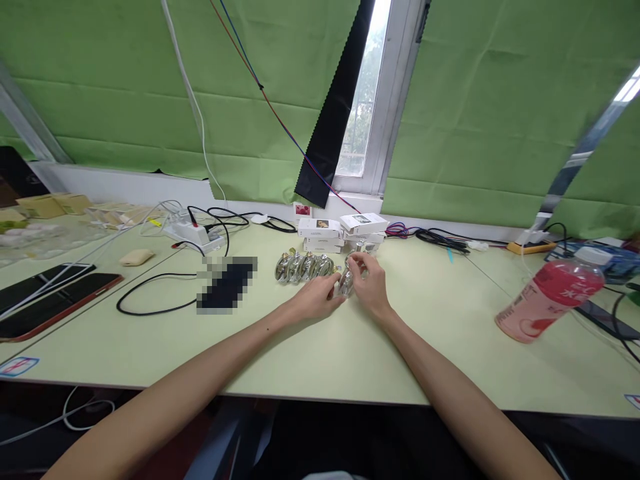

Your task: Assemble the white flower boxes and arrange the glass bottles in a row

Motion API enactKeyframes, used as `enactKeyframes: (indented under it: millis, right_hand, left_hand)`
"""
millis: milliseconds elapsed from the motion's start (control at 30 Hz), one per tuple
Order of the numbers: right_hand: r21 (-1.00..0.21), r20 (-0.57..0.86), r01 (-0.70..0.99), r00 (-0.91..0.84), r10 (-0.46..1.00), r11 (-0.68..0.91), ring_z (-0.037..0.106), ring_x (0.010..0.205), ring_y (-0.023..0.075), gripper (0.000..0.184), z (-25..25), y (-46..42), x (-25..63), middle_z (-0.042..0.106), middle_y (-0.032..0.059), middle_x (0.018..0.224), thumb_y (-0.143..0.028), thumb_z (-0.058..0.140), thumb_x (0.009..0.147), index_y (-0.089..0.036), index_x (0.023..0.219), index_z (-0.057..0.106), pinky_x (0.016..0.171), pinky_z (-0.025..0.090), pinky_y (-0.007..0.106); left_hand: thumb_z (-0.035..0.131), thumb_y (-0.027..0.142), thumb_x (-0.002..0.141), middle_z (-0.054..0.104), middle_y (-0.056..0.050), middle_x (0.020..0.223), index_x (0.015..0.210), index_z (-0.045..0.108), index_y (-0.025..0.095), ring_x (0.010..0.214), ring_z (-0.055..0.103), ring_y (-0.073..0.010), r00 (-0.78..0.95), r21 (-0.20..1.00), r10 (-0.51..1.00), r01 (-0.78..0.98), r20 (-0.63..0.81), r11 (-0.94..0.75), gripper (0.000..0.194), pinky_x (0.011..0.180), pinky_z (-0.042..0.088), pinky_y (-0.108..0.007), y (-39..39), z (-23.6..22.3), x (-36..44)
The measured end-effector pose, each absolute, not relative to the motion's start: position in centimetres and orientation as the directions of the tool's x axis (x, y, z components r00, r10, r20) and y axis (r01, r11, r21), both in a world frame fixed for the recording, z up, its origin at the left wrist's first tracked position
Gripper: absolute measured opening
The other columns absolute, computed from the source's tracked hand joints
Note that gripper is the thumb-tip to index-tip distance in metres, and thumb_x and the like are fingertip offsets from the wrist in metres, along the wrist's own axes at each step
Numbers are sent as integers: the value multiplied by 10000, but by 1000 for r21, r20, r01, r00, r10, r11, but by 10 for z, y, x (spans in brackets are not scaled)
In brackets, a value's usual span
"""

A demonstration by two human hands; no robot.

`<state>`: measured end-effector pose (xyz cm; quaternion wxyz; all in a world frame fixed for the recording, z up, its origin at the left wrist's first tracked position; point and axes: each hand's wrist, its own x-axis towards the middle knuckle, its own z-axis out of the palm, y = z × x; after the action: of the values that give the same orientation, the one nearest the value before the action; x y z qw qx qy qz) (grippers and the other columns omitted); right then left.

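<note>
A row of shiny, round silver-and-gold pieces (303,268) stands on the table, their flat sides facing one another; their exact kind is too small to tell. Just right of the row, a similar shiny round piece (345,283) sits between my two hands. My left hand (320,298) has its fingers closed at the piece's left side, close to the tabletop. From above and the right, my right hand (370,283) pinches the same piece with thumb and fingertips. The fingers hide much of it.
Small white boxes (320,233) are stacked behind the row. A pink drink bottle (550,297) stands at the right. On the left lie a blurred-out dark device (227,285), a power strip (193,233) with cables, and phones or tablets (63,303). A black cable bundle (440,239) lies at the back right.
</note>
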<state>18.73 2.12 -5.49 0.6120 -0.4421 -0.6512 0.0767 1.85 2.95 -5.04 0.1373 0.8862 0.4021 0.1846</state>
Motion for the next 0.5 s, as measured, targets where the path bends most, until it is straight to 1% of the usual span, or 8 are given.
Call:
enactKeyframes:
  millis: [167,500]
  right_hand:
    - [-639,737,461,137,662,616,618,878,213,197,-55,23,188,705,71,969,-327,504,964,-216,987,665,791,519,365]
    - [-653,728,455,155,668,606,602,829,203,126,-52,21,189,697,46,883,-303,565,922,-226,882,656,764,504,345]
  left_hand:
    - [566,398,874,652,-12,736,931,506,223,634,585,-197,607,388,767,669,205,-634,194,572,344,-294,29,-50,19]
    - [548,394,886,634,1,722,912,476,231,621,560,-191,625,377,746,649,230,-661,181,570,329,-287,30,-51,18]
